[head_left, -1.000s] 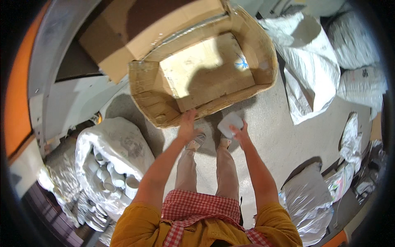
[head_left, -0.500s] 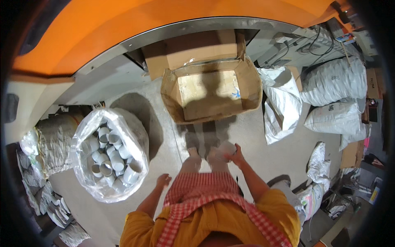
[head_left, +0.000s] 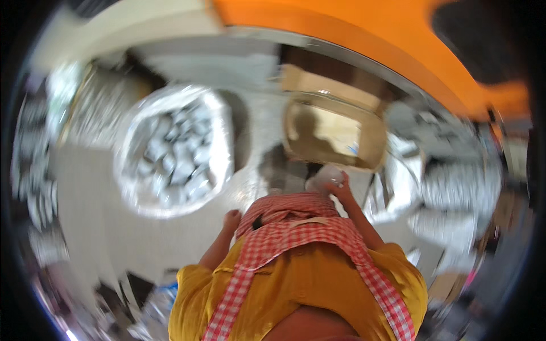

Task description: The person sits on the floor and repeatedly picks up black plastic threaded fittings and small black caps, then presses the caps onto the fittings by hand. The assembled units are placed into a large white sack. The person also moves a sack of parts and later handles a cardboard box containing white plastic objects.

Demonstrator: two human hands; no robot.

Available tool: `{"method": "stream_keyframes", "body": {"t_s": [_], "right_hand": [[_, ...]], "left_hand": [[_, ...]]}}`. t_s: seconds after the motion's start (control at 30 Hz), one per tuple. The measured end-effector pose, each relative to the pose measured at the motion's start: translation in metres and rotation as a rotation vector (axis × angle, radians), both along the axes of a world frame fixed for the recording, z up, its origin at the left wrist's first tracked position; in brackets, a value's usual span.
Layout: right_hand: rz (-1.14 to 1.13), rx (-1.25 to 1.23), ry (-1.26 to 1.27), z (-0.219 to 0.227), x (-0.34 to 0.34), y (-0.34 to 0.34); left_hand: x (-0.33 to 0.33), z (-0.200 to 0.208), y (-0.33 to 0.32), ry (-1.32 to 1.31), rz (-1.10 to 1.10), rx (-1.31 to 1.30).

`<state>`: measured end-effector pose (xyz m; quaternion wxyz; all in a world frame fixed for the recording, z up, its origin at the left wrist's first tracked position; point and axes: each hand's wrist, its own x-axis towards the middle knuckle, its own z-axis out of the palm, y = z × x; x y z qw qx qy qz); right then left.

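Note:
In my right hand (head_left: 339, 186) is a pale grey pipe fitting (head_left: 326, 177), held in front of my legs; motion blurs its exact shape. My left hand (head_left: 232, 218) hangs low beside my apron, and its fingers are too smeared to read. Ahead and to the left stands a clear plastic bag (head_left: 129, 196) with its mouth open. Several grey pipe fittings (head_left: 183, 165) lie heaped inside it, some with round ends showing. The left hand is apart from this bag.
A cardboard box (head_left: 371, 133) with its top open stands ahead, under an orange and grey machine (head_left: 364, 34). White woven sacks (head_left: 455, 184) crowd the right side. A second sack-like bundle (head_left: 102, 108) stands at the far left. Dark, blurred items lie at the lower left.
My view has swung left, so the bag and box now sit farther right in it. The right hand still holds the pipe fitting. The picture has become blurred.

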<state>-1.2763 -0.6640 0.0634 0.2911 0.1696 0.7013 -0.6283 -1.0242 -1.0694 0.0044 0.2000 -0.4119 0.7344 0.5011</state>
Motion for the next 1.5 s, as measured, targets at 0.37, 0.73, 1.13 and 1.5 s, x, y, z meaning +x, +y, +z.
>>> {"method": "stream_keyframes", "body": {"t_s": [0.37, 0.73, 1.13, 1.5], "right_hand": [[0.786, -0.078, -0.123, 0.050, -0.074, -0.243], [0.851, -0.242, -0.209, 0.059, -0.059, -0.506], [0.550, 0.345, 0.241, -0.116, -0.161, -0.521], [0.654, 0.361, 0.193, -0.216, -0.206, -0.612]], "left_hand": [[0.079, 0.015, 0.059, -0.121, 0.792, 0.068], [0.092, 0.027, 0.009, -0.078, 0.971, 0.084], [0.186, -0.080, -0.254, -0.169, 1.202, -0.201], [0.095, -0.078, -0.377, 0.271, 1.654, -0.157]]}}
